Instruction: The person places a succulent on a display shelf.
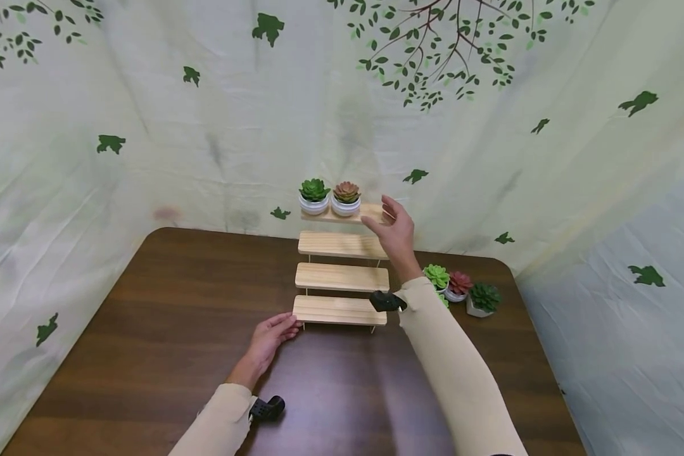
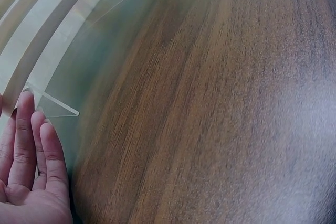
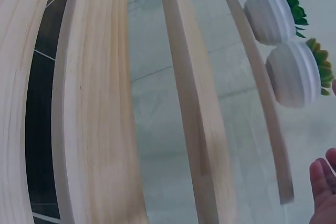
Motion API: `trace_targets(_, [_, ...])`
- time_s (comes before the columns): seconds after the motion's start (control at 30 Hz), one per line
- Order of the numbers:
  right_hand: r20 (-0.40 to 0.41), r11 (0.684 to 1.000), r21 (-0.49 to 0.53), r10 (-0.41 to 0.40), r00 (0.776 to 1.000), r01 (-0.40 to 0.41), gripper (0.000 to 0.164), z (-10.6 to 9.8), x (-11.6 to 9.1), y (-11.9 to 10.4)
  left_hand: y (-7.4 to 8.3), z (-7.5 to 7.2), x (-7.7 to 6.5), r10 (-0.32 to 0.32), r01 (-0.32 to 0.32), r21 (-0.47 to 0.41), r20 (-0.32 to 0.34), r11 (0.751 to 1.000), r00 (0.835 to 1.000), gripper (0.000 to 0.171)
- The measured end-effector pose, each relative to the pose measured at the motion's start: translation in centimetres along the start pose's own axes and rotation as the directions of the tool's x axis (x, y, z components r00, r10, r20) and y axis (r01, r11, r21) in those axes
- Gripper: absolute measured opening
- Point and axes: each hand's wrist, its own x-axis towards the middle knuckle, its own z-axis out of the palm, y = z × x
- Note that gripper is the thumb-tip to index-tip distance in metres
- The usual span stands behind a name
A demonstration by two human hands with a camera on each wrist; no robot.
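Observation:
A four-step wooden display stand with clear side supports stands at the back of the table. On its top step, a green succulent and a pinkish-brown succulent sit side by side in ribbed white pots, toward the left end. My right hand is beside the bare right end of that step, thumb and fingers apart with nothing between them. At the lowest step's left end is my left hand; its fingers are extended and touch the step's edge by the clear support.
Right of the stand, partly behind my right sleeve, are several more potted succulents: a light green one, a red one and a dark green one. A leaf-print cloth hangs behind the brown table.

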Motion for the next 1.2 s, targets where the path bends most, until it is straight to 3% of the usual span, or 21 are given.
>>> trace_targets(0.27, [-0.064,0.990,0.132,-0.034,0.997,0.042,0.060,-2.4,-1.5,-0.6,-0.2,-0.3,0.0,0.017,-0.017,0.004,-0.001,1.000,1.000,0.031])
trace_targets(0.63, [-0.076,0.993,0.108,-0.031,0.997,0.039,0.054,-5.9,-4.7,-2.6,-0.2,-0.3,0.3,0.026,-0.026,-0.012,-0.010,1.000,1.000,0.029])
trace_targets(0.83, [-0.103,0.994,0.104,-0.032,0.994,0.043,0.051,-7.6,-5.3,0.2,-0.3,0.1,0.4,0.019,-0.019,-0.015,0.014,1.000,1.000,0.032])
trace_targets(1.0, [-0.122,0.999,0.041,-0.021,0.992,0.026,0.056,-8.6,-6.0,2.7,-0.4,0.1,0.2,0.019,-0.019,-0.021,-0.002,1.000,1.000,0.031])
trace_targets(1.2, [-0.108,1.000,-0.003,-0.020,0.994,0.019,0.054,-9.7,-7.8,3.7,-0.3,-0.3,0.2,0.027,-0.027,-0.023,-0.010,0.999,1.000,0.029])
